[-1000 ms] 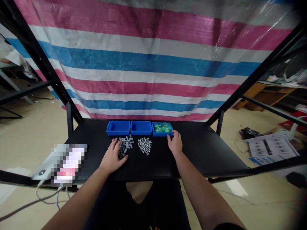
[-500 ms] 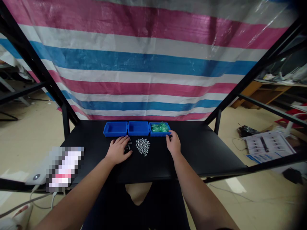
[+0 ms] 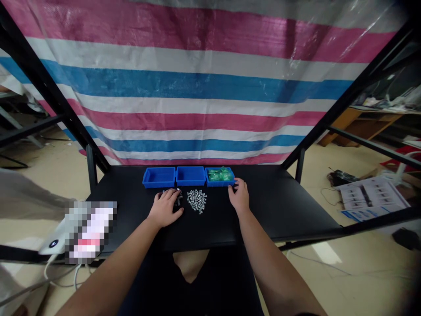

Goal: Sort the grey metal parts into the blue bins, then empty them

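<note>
Head view: left hand (image 3: 165,207) cups grey parts (image 3: 178,198); right hand (image 3: 239,196) flat, grip slack.

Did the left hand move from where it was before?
Yes. The left hand slid away from the person, toward the blue bins, and now covers most of the grey parts it earlier lay beside. The silver pile stayed put.

Left hand (image 3: 165,207) hides most of dark small parts (image 3: 178,199); grip unclear. Pixelated device (image 3: 86,228) unreadable; green bin contents (image 3: 219,174) possibly bags.
</note>
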{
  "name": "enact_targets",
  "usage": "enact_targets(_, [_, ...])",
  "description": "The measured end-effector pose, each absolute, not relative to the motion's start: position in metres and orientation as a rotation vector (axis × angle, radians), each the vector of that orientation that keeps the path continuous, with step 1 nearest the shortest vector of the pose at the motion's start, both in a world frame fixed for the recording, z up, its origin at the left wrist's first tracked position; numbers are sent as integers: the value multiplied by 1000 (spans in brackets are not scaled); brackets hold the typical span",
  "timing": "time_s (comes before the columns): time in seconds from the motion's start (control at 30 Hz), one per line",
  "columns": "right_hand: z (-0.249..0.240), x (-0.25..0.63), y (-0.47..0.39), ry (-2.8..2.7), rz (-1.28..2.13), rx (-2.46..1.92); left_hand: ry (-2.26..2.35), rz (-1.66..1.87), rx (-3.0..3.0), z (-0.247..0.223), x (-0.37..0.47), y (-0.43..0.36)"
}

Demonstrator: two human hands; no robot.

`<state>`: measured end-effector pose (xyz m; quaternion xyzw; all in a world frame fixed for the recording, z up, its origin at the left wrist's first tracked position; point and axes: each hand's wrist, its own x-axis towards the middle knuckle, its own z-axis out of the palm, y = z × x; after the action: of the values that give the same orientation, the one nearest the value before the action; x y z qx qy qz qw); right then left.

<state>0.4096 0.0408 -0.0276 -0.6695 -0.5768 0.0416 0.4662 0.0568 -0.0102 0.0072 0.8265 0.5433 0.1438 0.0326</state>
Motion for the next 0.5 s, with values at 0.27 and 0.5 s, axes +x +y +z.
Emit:
enact_targets(0.27, [-15, 383, 17, -1484, -91, -1447, 1623, 378, 2530, 9, 61, -10])
enact_targets(0.5, [-4, 319, -22, -2066, 191, -1283, 1570, 448, 2533, 9, 69, -12])
